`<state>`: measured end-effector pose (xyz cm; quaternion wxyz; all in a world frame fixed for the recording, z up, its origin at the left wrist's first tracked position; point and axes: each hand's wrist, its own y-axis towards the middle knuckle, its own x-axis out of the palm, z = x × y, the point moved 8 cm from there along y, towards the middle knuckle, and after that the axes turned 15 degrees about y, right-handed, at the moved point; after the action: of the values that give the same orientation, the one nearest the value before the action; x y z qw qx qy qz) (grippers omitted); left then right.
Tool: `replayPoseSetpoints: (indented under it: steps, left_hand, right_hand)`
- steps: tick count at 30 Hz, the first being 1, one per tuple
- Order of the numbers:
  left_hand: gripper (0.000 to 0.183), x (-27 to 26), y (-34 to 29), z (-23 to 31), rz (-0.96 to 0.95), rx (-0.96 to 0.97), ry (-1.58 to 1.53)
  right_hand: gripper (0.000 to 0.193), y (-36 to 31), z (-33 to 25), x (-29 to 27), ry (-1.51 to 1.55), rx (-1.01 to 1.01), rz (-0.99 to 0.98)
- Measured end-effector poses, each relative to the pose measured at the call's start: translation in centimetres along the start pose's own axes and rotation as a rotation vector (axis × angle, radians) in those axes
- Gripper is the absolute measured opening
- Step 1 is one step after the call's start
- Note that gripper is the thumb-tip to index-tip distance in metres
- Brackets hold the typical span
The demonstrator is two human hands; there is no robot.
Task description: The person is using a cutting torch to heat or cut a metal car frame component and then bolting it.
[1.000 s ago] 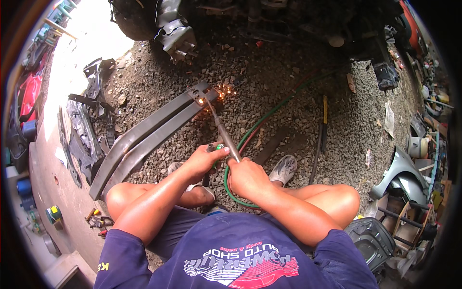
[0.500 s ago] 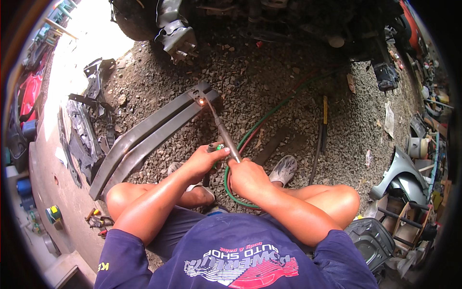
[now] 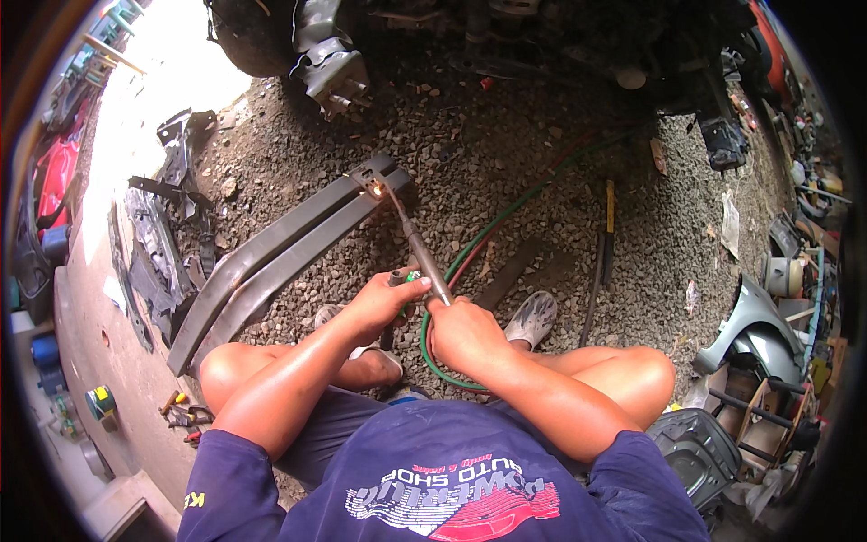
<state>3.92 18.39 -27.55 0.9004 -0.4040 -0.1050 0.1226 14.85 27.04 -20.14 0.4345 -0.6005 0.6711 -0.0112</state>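
A gas torch (image 3: 423, 253) slants away from me, its body gripped at the near end by my right hand (image 3: 470, 336). Its thin tip meets a small orange glow (image 3: 378, 191) at the far end of a bent grey metal bar (image 3: 271, 237), which lies on the gravel. My left hand (image 3: 372, 305) is closed around a dark rod-like tool (image 3: 396, 276) with a round end. The left thumb lies beside the torch's green valve knob (image 3: 414, 275). Green and red hoses (image 3: 477, 242) curve from near my hands toward the far right.
Dark vehicle parts (image 3: 542, 54) hang over the far side. Torn black panels (image 3: 158, 244) lie at the left. A yellow-and-black handled tool (image 3: 609, 221) lies on the gravel to my right. Farther right are a grey fender (image 3: 750, 316) and a dark plastic panel (image 3: 694, 447).
The orange glow at the torch tip has changed shape slightly. Both hands, the torch and the metal bar hold almost the same positions.
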Motion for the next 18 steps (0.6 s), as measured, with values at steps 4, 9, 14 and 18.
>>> replayPoseSetpoints:
  steps: [4, 9, 14, 18]
  left_hand:
    - [0.063, 0.02, 0.02, 0.05, 0.000, 0.010, 0.001]
    - [0.063, -0.09, 0.06, -0.08, -0.002, 0.004, 0.015]
    - [0.062, -0.01, 0.01, 0.11, -0.002, -0.002, 0.022]
    - [0.061, -0.13, 0.12, 0.01, 0.009, -0.004, 0.026]
  right_hand:
    - [0.024, 0.00, -0.01, 0.01, -0.001, 0.003, -0.003]
    - [0.025, 0.05, 0.05, 0.12, -0.002, 0.005, -0.006]
    - [0.026, 0.05, 0.08, 0.08, 0.000, 0.016, -0.009]
    - [0.025, 0.17, 0.04, 0.15, -0.008, 0.008, -0.009]
